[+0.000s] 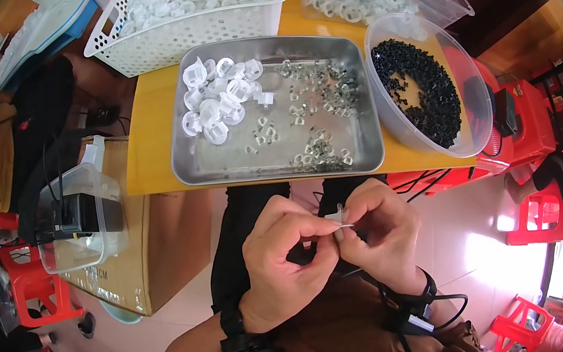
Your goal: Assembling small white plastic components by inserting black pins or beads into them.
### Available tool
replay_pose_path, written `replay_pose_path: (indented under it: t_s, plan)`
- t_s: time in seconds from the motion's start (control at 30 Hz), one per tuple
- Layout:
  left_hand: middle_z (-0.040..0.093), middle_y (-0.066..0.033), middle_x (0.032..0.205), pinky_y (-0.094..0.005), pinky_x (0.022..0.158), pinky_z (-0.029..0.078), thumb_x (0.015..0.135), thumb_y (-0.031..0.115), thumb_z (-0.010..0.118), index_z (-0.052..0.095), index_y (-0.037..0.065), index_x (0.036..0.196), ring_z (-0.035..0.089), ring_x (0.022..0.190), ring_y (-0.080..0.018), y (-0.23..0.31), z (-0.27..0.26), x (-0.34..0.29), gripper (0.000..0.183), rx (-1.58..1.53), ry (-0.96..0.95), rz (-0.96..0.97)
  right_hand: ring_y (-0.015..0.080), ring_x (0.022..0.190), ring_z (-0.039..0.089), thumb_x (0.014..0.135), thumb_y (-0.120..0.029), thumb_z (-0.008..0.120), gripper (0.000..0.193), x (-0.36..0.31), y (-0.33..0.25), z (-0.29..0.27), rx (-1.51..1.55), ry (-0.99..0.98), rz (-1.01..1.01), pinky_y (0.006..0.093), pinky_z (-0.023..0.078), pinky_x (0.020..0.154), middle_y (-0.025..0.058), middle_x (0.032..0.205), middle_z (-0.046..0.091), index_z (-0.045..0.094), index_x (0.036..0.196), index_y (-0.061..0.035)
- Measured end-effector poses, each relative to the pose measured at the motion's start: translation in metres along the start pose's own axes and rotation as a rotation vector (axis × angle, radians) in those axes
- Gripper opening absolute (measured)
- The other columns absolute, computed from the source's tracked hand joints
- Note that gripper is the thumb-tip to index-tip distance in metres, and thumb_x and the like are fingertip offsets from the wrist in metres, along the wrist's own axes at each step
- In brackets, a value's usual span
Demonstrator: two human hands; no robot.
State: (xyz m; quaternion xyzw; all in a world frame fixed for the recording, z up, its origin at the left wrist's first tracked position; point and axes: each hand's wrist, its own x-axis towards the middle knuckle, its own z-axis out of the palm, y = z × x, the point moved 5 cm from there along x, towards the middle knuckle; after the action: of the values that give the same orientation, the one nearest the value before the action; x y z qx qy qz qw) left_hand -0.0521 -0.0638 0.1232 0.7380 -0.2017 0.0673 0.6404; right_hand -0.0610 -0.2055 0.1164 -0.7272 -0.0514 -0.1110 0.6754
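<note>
Left hand and right hand pinch a small pale piece; a loose grip could drop it onto the trousers below them.

Near the frame's centre, your fingertips partly hide a small clear piece; you can't tell its shape. Upper left, the top edge crops the white basket; right, black bits are too small to identify.

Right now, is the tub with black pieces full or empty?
Partly filled: black pieces ring the bottom of the tub, yellow showing through the middle.
</note>
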Motion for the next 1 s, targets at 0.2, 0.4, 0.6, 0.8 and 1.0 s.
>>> replay_pose_path:
  t_s: [0.2, 0.4, 0.6, 0.8, 1.0]
  plan:
    - [0.051, -0.0063, 0.093, -0.0204, 0.069, 0.049, 0.077, -0.013, 0.063, 0.06, -0.002, 0.093, 0.057, 0.081, -0.0094, -0.009, 0.004, 0.0, 0.021, -0.338, 0.038, -0.228, 0.0051, 0.069, 0.052, 0.072, 0.006, 0.066, 0.015, 0.003, 0.006, 0.001, 0.18, 0.021, 0.057, 0.0176, 0.046, 0.06, 0.0024, 0.083, 0.055, 0.056, 0.081, -0.0011]
    - [0.05, -0.0049, 0.099, -0.0233, 0.081, 0.051, 0.082, -0.014, 0.058, 0.06, -0.005, 0.096, 0.06, 0.092, -0.0123, -0.02, 0.01, -0.006, 0.017, -0.643, -0.008, -0.391, 0.0068, 0.074, 0.059, 0.079, 0.007, 0.063, 0.014, 0.001, 0.009, 0.003, 0.255, -0.003, 0.17, 0.0184, 0.048, 0.061, 0.0021, 0.085, 0.057, 0.055, 0.088, -0.0003]
    - [0.05, -0.0059, 0.098, -0.0244, 0.079, 0.052, 0.082, -0.01, 0.061, 0.059, -0.005, 0.098, 0.058, 0.087, -0.0111, -0.018, 0.006, -0.007, 0.017, -0.463, -0.025, -0.308, 0.0082, 0.075, 0.062, 0.079, 0.008, 0.061, 0.015, 0.001, 0.006, 0.003, 0.32, -0.009, 0.232, 0.0224, 0.054, 0.067, 0.0031, 0.084, 0.059, 0.053, 0.088, 0.0]
    - [0.049, -0.0065, 0.095, -0.0195, 0.071, 0.052, 0.076, -0.017, 0.061, 0.061, -0.004, 0.093, 0.059, 0.081, -0.0097, -0.01, 0.004, -0.004, 0.022, -0.277, 0.006, -0.168, 0.0094, 0.074, 0.062, 0.077, 0.01, 0.061, 0.016, -0.002, 0.009, 0.003, 0.348, 0.016, 0.24, 0.0225, 0.053, 0.066, 0.0035, 0.083, 0.058, 0.052, 0.086, -0.0002]
    - [0.05, -0.0066, 0.094, -0.0211, 0.07, 0.053, 0.077, -0.015, 0.062, 0.061, -0.004, 0.094, 0.06, 0.08, -0.0114, -0.008, 0.002, -0.003, 0.021, -0.261, 0.002, -0.198, 0.008, 0.074, 0.061, 0.077, 0.011, 0.062, 0.017, 0.001, 0.014, 0.004, 0.401, -0.024, 0.24, 0.0218, 0.051, 0.064, 0.0038, 0.084, 0.059, 0.053, 0.084, -0.0011]
